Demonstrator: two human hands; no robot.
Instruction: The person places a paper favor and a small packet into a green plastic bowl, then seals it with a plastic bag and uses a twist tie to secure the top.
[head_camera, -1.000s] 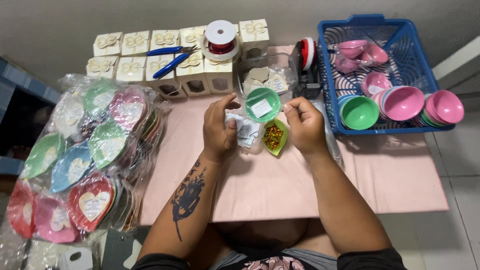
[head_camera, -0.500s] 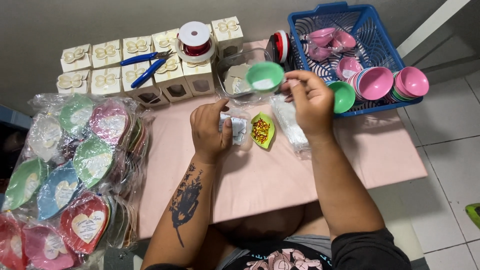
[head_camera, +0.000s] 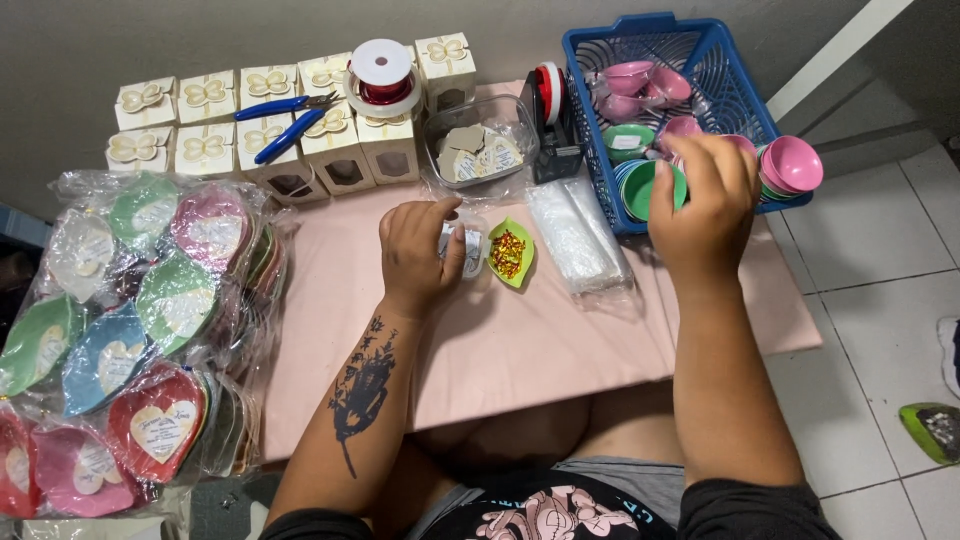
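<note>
The green bowl (head_camera: 655, 187) is at the right of the frame, standing in the blue basket (head_camera: 590, 90) near its front wall. The right hand (head_camera: 703, 197) is over it with the fingers curled down onto the rim; they look closed on the bowl, though the hand hides the far side of the grip. Beside it, at the basket's right end, pink bowls (head_camera: 792, 165) are stacked on their side, so one bowl can be taken at a time without searching.

The left hand (head_camera: 418, 250) rests in the middle of the frame, fingers bent together around a small clear packet (head_camera: 470, 248), pressing it to the cloth so it does not slide. Just right of it lies a little green dish (head_camera: 510, 254) with red and gold bits, close enough for either hand. A pile of clear bags (head_camera: 578, 235) lies between this dish and the basket.

Finished-looking pieces are kept apart: wrapped heart-shaped dishes (head_camera: 130, 330) fill the lower left of the frame, and cream boxes (head_camera: 215, 125) stand in rows at the upper left, with blue pliers (head_camera: 285, 118) laid on top and a spool of red wire (head_camera: 380, 75) next to them. A clear tub of tags (head_camera: 478, 152) sits at the upper middle.

The surface is a low table under a pink cloth (head_camera: 520, 350), pushed against a grey wall. The floor at the right is of pale tiles.
</note>
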